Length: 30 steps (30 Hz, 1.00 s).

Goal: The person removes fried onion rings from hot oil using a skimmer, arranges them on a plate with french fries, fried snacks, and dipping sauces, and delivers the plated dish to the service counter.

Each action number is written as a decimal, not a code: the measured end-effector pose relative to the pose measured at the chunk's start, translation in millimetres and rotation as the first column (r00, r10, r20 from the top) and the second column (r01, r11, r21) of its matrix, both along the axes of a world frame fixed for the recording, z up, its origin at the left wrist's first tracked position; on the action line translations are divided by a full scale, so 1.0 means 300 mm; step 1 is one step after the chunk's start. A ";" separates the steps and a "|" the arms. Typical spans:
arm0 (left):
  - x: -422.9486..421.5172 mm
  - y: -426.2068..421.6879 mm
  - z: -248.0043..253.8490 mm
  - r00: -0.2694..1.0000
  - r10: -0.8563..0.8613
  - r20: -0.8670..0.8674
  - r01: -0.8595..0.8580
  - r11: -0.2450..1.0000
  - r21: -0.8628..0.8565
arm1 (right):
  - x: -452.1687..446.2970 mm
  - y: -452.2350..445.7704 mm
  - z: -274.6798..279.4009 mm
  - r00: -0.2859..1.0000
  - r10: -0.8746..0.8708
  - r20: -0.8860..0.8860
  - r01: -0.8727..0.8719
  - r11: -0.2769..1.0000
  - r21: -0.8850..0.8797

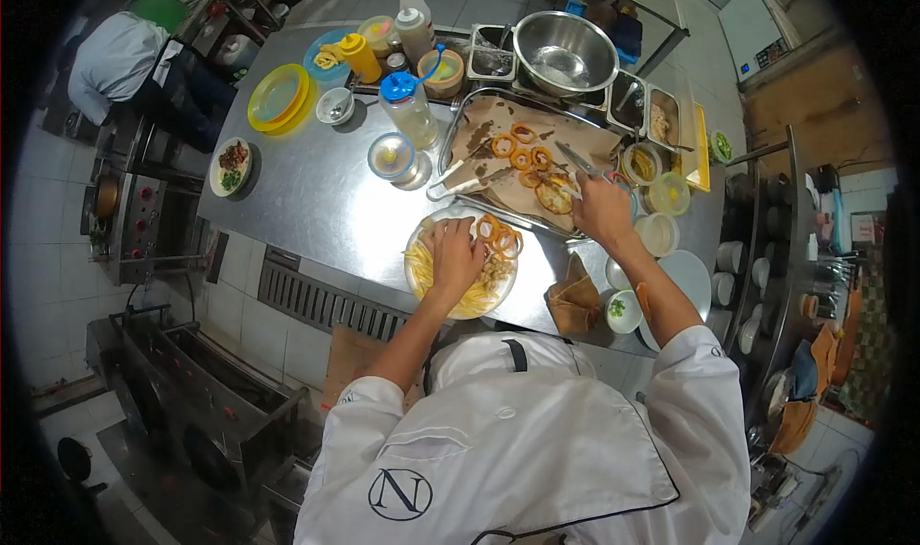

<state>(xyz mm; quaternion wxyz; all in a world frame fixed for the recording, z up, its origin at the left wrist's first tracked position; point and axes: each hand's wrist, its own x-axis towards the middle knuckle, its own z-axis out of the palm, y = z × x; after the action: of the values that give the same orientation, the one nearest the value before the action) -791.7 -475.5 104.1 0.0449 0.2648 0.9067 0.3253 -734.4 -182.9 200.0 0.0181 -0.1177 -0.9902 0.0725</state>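
My left hand (456,254) rests palm-down over the round plate (413,286), fingers bent and slightly apart, touching the food. Around it on the plate lie french fries (474,303), fried batter rings (500,238) and small pale pieces (494,279). My right hand (604,208) is closed on scissors (577,158), whose grey blade points over the tray. Red and blue handle loops show beside the fingers. Below them sits a browned flat piece (553,196) on the paper-lined tray (479,128), near several more fried rings (523,152).
Bottles, including a yellow squeeze bottle (360,58), and a blue-lidded jar (402,109) stand left of the tray. A steel bowl (565,52) is behind it. Tubs (656,234) and a green-garnish bowl (623,311) line the right. Another person (129,61) bends at far left.
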 end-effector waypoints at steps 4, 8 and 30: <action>0.004 -0.017 -0.006 1.000 0.001 -0.025 -0.002 1.000 -0.012 | -0.031 0.009 -0.064 0.998 -0.031 0.054 0.027 0.998 0.059; 0.007 -0.028 -0.027 0.998 0.021 -0.065 -0.021 1.000 0.007 | -0.016 0.011 -0.033 0.999 -0.031 0.025 0.030 0.998 0.052; 0.047 -0.132 0.007 0.993 0.115 -0.021 -0.115 0.993 -0.029 | -0.202 -0.119 0.111 0.999 0.044 0.021 -0.043 0.997 -0.069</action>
<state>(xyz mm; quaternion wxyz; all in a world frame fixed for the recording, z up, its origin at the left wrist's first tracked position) -777.4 -515.0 106.2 0.0213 0.2145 0.9256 0.3111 -794.9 -218.8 233.3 0.0015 -0.0975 -0.9896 0.1054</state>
